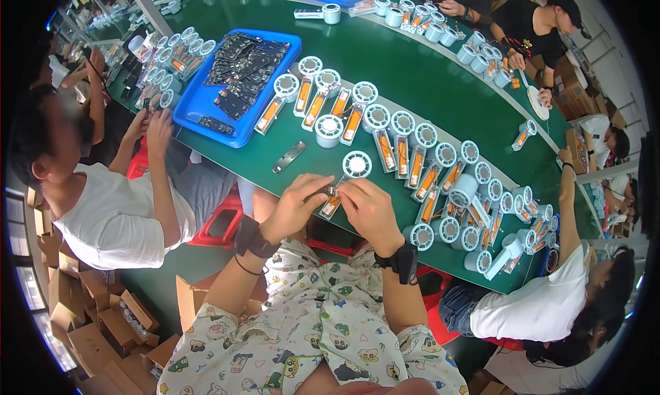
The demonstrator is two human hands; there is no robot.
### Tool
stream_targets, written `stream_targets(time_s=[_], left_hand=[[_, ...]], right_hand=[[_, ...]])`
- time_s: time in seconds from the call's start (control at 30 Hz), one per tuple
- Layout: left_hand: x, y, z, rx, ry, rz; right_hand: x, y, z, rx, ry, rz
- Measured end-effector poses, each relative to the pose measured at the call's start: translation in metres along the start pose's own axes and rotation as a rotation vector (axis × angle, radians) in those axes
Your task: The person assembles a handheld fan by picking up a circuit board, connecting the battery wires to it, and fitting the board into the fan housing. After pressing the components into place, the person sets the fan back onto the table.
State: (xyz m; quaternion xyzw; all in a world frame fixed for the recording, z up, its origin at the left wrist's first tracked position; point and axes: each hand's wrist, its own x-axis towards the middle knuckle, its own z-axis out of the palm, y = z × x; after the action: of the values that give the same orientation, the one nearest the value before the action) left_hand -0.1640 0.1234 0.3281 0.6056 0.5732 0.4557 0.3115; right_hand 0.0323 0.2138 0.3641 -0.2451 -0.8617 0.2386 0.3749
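Close to the table edge, my left hand (302, 201) is closed in a pinch on a small dark circuit board (329, 189). Beside it, the fingers of my right hand (370, 208) are pinched together at the same spot; what they grip is too small to make out. Below and between both hands lies a pale-blue unit like a handheld fan, with a round head (357, 165) and an orange battery (331, 206) in its open handle. Another narrow circuit board (289, 157) lies on the green table, up and left of my hands.
A blue tray (238, 135) heaped with dark circuit boards stands at the left. Rows of similar fan-like units (402, 123) curve along the table to the right. Co-workers sit close on both sides (124, 209), others across. Cardboard boxes (113, 326) stand at lower left.
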Motion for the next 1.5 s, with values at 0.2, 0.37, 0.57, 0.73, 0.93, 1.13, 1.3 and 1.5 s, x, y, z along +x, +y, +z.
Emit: stream_targets(time_s=[0.2, 0.37, 0.57, 0.73, 0.93, 1.13, 1.3, 1.5], left_hand=[[-0.001, -0.002, -0.001, -0.013, 0.001, 0.001], [0.001, 0.004, 0.003, 0.080, 0.029, 0.037], [-0.002, 0.011, 0.014, 0.271, 0.118, 0.133], [-0.004, 0.019, 0.014, 0.416, 0.162, 0.136], [-0.013, 0.007, 0.003, 0.280, 0.145, -0.003], [-0.015, 0.007, 0.013, -0.091, 0.190, -0.229], [-0.014, 0.011, 0.016, -0.325, 0.163, -0.428], [-0.008, 0.028, -0.010, 0.465, 0.110, -0.096]], right_hand=[[0.000, 0.002, 0.002, 0.014, 0.009, -0.013], [-0.002, 0.002, 0.001, 0.123, 0.002, 0.101], [-0.010, 0.000, 0.006, 0.445, -0.017, 0.471], [-0.014, 0.012, 0.011, 0.488, -0.043, 0.474], [-0.015, 0.004, 0.001, 0.290, 0.021, 0.255], [-0.020, -0.007, 0.025, -0.007, -0.043, 0.091], [-0.023, 0.001, 0.037, -0.051, 0.084, 0.094], [-0.033, 0.005, 0.038, 0.608, 0.289, 0.493]])
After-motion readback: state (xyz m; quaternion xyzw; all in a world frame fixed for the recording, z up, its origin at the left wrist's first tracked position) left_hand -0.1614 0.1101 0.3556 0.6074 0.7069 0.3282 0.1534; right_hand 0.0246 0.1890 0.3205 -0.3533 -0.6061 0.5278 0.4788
